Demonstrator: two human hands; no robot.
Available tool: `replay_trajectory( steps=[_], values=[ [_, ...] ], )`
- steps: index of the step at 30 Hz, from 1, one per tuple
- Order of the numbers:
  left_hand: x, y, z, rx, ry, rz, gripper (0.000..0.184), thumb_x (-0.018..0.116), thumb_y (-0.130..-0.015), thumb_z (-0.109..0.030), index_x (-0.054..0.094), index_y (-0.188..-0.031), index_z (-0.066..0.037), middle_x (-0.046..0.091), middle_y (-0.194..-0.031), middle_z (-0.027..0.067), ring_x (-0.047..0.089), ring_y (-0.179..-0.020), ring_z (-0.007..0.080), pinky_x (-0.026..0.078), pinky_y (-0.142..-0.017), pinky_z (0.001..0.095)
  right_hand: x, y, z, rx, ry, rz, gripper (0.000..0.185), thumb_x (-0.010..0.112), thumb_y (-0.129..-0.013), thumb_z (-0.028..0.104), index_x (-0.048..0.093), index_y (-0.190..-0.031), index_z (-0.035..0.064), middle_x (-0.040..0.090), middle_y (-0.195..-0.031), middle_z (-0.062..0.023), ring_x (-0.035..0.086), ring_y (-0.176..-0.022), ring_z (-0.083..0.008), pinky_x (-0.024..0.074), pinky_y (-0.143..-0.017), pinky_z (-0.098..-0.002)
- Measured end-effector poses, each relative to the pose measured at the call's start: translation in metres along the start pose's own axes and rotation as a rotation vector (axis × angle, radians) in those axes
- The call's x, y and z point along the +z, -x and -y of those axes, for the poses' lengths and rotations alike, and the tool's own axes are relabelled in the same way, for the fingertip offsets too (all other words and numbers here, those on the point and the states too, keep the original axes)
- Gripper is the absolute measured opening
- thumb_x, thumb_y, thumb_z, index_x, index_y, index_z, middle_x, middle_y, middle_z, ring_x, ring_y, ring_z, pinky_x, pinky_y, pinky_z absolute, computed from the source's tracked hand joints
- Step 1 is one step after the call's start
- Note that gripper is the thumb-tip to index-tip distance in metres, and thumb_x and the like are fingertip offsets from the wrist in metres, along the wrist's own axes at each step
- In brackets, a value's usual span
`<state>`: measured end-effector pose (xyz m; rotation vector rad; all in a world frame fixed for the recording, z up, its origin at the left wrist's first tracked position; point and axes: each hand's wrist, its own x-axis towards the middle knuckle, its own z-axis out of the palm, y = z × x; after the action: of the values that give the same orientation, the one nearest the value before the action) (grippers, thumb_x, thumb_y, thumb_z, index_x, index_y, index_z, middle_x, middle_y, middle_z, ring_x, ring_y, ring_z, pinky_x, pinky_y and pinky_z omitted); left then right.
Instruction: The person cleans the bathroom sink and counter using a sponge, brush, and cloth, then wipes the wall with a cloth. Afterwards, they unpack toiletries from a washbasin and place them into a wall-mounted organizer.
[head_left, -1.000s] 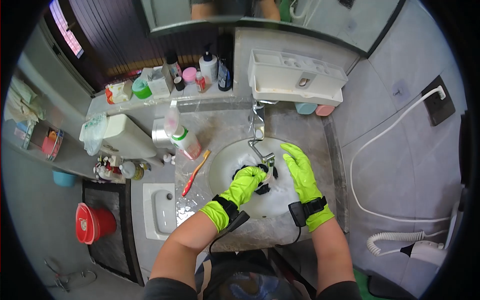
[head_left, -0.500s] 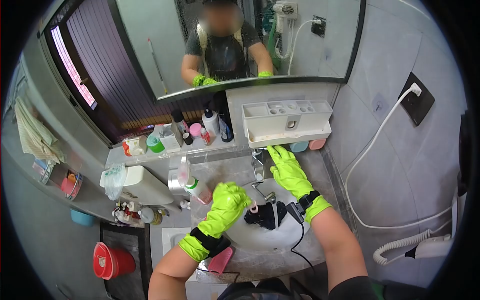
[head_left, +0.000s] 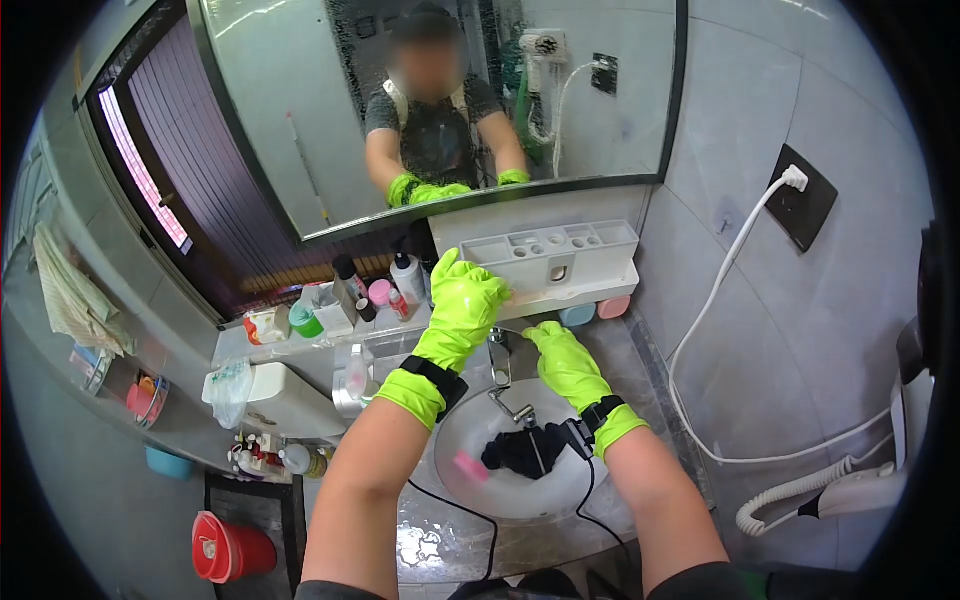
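Note:
My left hand (head_left: 466,302), in a lime glove, is raised in front of the white wall holder (head_left: 590,268). Its fingers are curled, and a small pale pink bit shows at their tips, too small to name. Beside the chrome faucet (head_left: 499,360), on its right, is my gloved right hand (head_left: 562,362), with fingers bent forward and apart and nothing visible in them. Wet black cloth (head_left: 522,453) lies in the white basin (head_left: 470,420) below the spout, where a thin stream of water runs. A blurred pink object (head_left: 472,467) shows at the basin's left.
Bottles and jars (head_left: 380,292) line the ledge at the back left. A pump bottle (head_left: 357,372) stands left of the basin. A red bucket (head_left: 235,548) is on the floor. A mirror (head_left: 290,120) hangs above; a white cable (head_left: 690,370) loops down the right wall.
My view has tilted up, showing more mirror. My left hand has risen from the basin to the wall holder. My right hand moved from the basin's right side to the faucet.

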<state>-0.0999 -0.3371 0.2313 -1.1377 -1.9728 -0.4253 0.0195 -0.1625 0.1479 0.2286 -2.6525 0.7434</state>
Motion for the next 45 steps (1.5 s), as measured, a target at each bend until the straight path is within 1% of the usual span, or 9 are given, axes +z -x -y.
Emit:
replay_trajectory(
  steps=[5,13,21,29,32,36,40,43,45],
  values=[
    [0.008,0.01,0.0,-0.039,-0.109,0.05,0.037,0.078,-0.07,-0.027,0.066,-0.102,-0.013,0.062,-0.078,0.004,0.06,-0.082,0.0291,0.042,-0.094,0.0492,0.008,0.04,0.0,-0.017,-0.131,0.0,0.055,0.053,-0.082,0.002,0.053,-0.136,0.0086,0.054,-0.13,-0.0237,0.055,-0.113,-0.0423,0.0469,-0.097,-0.047],
    [-0.008,0.014,-0.008,-0.12,-0.131,-0.127,0.031,0.076,-0.072,-0.022,0.069,-0.101,-0.015,0.063,-0.098,0.0084,0.056,-0.103,0.0326,0.036,-0.1,0.055,0.004,0.101,-0.004,0.198,-0.415,0.314,0.02,0.059,-0.084,0.008,0.071,-0.099,0.0025,0.069,-0.089,-0.0193,0.065,-0.083,-0.0399,0.0519,-0.075,-0.0452],
    [-0.019,0.035,-0.005,-0.457,0.035,-0.175,0.039,0.068,-0.08,-0.011,0.067,-0.119,-0.012,0.055,-0.133,0.0205,0.045,-0.127,0.0437,0.029,-0.11,0.0531,0.094,0.108,0.031,-0.338,-0.126,0.713,0.031,0.06,-0.079,0.01,0.064,-0.11,0.0049,0.062,-0.107,-0.0159,0.062,-0.098,-0.035,0.0507,-0.081,-0.045],
    [-0.072,0.069,-0.04,-0.341,0.303,-0.015,0.025,0.075,-0.083,-0.014,0.069,-0.105,-0.007,0.066,-0.107,0.0133,0.061,-0.1,0.0352,0.046,-0.091,0.0454,0.229,0.121,-0.025,-0.285,0.115,0.474,0.026,0.06,-0.081,0.012,0.066,-0.106,0.0064,0.063,-0.113,-0.0154,0.061,-0.105,-0.0352,0.0517,-0.086,-0.0461],
    [-0.098,0.128,-0.075,-0.468,0.333,0.272,0.034,0.077,-0.082,-0.018,0.066,-0.112,-0.005,0.067,-0.107,0.0152,0.064,-0.098,0.0337,0.049,-0.088,0.0423,0.194,0.098,0.012,0.09,0.278,0.851,0.023,0.059,-0.084,0.013,0.068,-0.103,0.005,0.068,-0.106,-0.0169,0.065,-0.097,-0.035,0.0532,-0.083,-0.045],
    [-0.121,0.228,-0.077,-0.745,0.091,0.618,0.041,0.076,-0.081,-0.024,0.065,-0.114,-0.003,0.065,-0.107,0.0176,0.062,-0.097,0.0383,0.05,-0.083,0.0462,0.182,0.113,-0.005,-0.245,0.36,0.922,0.016,0.066,-0.074,0.011,0.076,-0.084,0.0053,0.071,-0.096,-0.0181,0.068,-0.088,-0.0358,0.0536,-0.075,-0.045],
    [-0.119,0.282,-0.064,-0.841,-0.057,0.703,0.035,0.075,-0.079,-0.023,0.064,-0.103,-0.002,0.062,-0.097,0.0177,0.058,-0.089,0.0392,0.048,-0.077,0.0477,0.126,0.107,0.015,-0.398,0.334,1.006,0.026,0.079,-0.063,0.018,0.076,-0.086,0.0076,0.07,-0.1,-0.0193,0.063,-0.103,-0.0355,0.0504,-0.088,-0.0449],
    [-0.101,0.311,-0.06,-0.772,-0.102,0.646,0.027,0.073,-0.077,-0.019,0.062,-0.096,-0.002,0.06,-0.093,0.0167,0.057,-0.085,0.0381,0.046,-0.073,0.0489,0.136,0.118,0.004,-0.117,0.341,1.396,0.043,0.089,-0.053,0.022,0.076,-0.09,0.0049,0.07,-0.105,-0.0224,0.065,-0.102,-0.0381,0.0524,-0.084,-0.0475],
    [-0.089,0.326,-0.058,-0.74,-0.109,0.664,0.023,0.07,-0.08,-0.021,0.061,-0.092,-0.004,0.06,-0.092,0.0161,0.058,-0.084,0.0381,0.045,-0.07,0.05,0.127,0.135,-0.008,-0.115,0.229,1.273,0.048,0.087,-0.059,0.023,0.072,-0.1,0.0049,0.069,-0.1,-0.0202,0.067,-0.095,-0.0377,0.0521,-0.082,-0.0487]
  ],
)
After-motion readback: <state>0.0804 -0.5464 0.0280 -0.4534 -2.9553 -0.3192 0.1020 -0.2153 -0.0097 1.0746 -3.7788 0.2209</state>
